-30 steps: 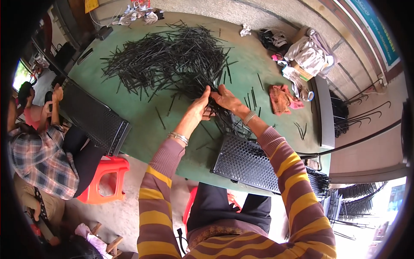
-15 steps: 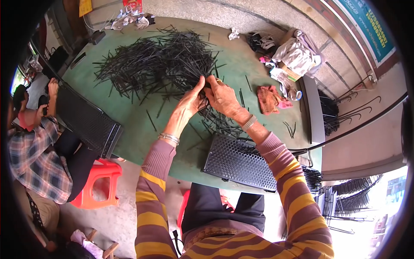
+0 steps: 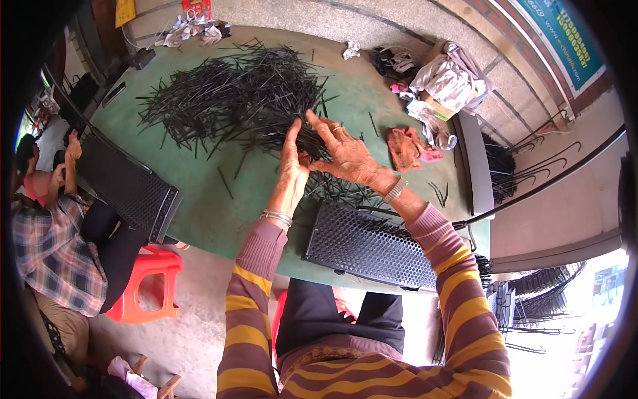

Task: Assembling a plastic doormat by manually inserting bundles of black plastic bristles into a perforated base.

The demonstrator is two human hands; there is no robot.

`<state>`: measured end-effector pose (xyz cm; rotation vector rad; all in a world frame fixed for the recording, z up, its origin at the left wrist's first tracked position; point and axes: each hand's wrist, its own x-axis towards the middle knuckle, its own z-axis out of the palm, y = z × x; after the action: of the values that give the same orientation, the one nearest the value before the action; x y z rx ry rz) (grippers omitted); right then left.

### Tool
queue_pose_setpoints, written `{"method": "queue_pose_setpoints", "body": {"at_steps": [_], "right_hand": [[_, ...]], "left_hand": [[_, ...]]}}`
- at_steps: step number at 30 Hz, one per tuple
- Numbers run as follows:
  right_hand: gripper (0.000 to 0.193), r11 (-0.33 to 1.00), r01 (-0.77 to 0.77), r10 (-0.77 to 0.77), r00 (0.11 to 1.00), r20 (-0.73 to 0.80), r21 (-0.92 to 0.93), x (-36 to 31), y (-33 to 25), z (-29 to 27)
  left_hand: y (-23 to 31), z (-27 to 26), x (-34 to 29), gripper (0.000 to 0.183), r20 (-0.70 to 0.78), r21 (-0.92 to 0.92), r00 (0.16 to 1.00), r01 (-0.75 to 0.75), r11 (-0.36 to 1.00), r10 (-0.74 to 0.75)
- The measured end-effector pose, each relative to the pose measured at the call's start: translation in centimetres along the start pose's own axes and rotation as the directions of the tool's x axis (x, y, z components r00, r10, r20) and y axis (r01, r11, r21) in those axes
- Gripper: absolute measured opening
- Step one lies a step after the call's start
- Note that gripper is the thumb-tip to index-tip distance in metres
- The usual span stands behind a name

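Note:
My left hand (image 3: pixel 291 166) and my right hand (image 3: pixel 349 159) meet at the near edge of a large heap of thin black sticks (image 3: pixel 232 100) on a green-topped table. The right fingers are stretched and spread toward the heap, and its thumb reaches across to the left hand. On the left hand a long digit points up and away; its other fingers are partly hidden. Black sticks show between the hands, but none is plainly gripped. Just nearer lies a smaller scatter of black sticks (image 3: pixel 342 191), close to a black tray full of round holes (image 3: pixel 365 246).
A reddish rag (image 3: pixel 409 147) lies right of my hands, with crumpled cloths (image 3: pixel 448 86) farther back. At left, another person in a plaid shirt (image 3: pixel 56 256) sits beside a similar black perforated tray (image 3: pixel 129 186) and a red stool (image 3: pixel 146 282). A black bar (image 3: pixel 545 176) crosses at right.
My fingers were closed together at the heap's edge; now they have spread apart. Both hands sit slightly nearer to me, and the view has shifted a little.

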<state>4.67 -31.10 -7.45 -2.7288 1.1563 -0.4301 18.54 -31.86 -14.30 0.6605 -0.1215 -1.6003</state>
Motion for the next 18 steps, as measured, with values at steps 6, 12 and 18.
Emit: {"method": "queue_pose_setpoints", "body": {"at_steps": [6, 12, 18], "right_hand": [[0.102, 0.964, -0.259, 0.265, 0.928, 0.261, -0.057, -0.1, -1.7, -1.7], [0.048, 0.976, -0.209, 0.217, 0.967, -0.133, 0.068, -0.4, 1.3, 1.9], [0.021, 0.982, -0.188, 0.186, 0.944, -0.274, 0.017, -0.6, 0.0, 1.0]], "left_hand": [[0.2, -1.1, 0.9, 0.041, 0.0, -0.127, 0.993, -0.117, 0.985, 0.118], [0.2, -0.2, 0.2, 0.042, 0.147, -0.178, 0.98, -0.107, 0.978, 0.134], [0.8, 0.8, -0.7, 0.049, 0.129, -0.161, 0.979, -0.134, 0.978, 0.155]]}}
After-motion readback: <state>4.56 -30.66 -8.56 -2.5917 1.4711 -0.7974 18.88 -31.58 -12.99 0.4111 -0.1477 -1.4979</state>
